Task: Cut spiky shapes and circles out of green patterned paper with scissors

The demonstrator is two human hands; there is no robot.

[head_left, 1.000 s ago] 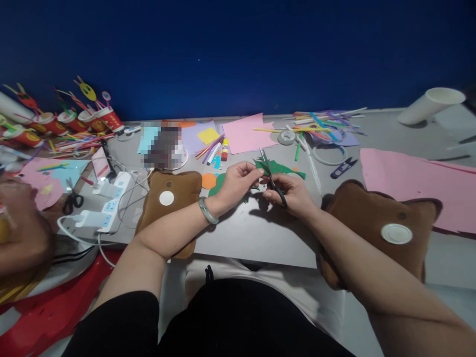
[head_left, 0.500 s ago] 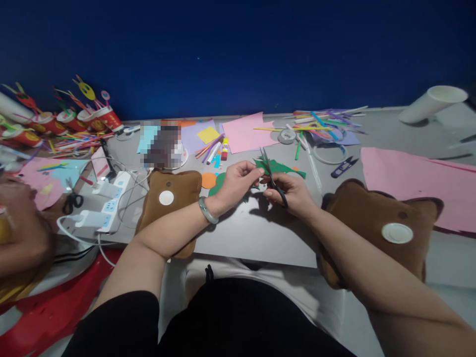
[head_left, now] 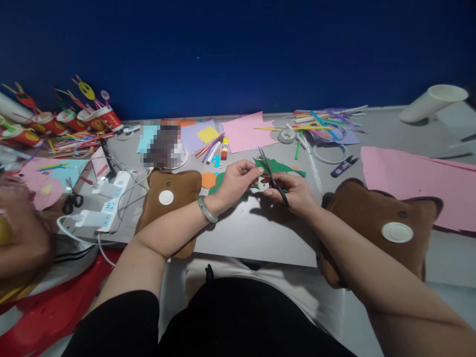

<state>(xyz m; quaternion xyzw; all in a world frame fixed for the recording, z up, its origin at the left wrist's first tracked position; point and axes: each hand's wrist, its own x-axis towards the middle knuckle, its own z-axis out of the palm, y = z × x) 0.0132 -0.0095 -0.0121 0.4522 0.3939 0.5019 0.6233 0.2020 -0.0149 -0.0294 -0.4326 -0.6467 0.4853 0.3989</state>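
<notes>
My left hand [head_left: 238, 182], with a bangle on the wrist, pinches a jagged piece of green paper [head_left: 284, 167] over the middle of the table. In my right hand [head_left: 293, 193] are black-handled scissors [head_left: 274, 179], their blades pointing up and left at the green paper close to my left fingertips. Under and beside my left hand lies more green paper [head_left: 216, 183], next to an orange paper circle [head_left: 208, 180]. Tiny scraps lie on the table below the hands.
Brown cushions [head_left: 163, 193] flank my forearms, the second [head_left: 379, 223] at right. A power strip [head_left: 112, 201] with cables stands left, near a person's arm [head_left: 26, 238]. Behind are a glue stick [head_left: 224, 148], pink paper [head_left: 247, 131], tape [head_left: 287, 135] and sticks [head_left: 327, 121]. Purple snips [head_left: 344, 167] lie right.
The scissors have shifted slightly, with their blades a little further apart. Both hands stay in nearly the same place.
</notes>
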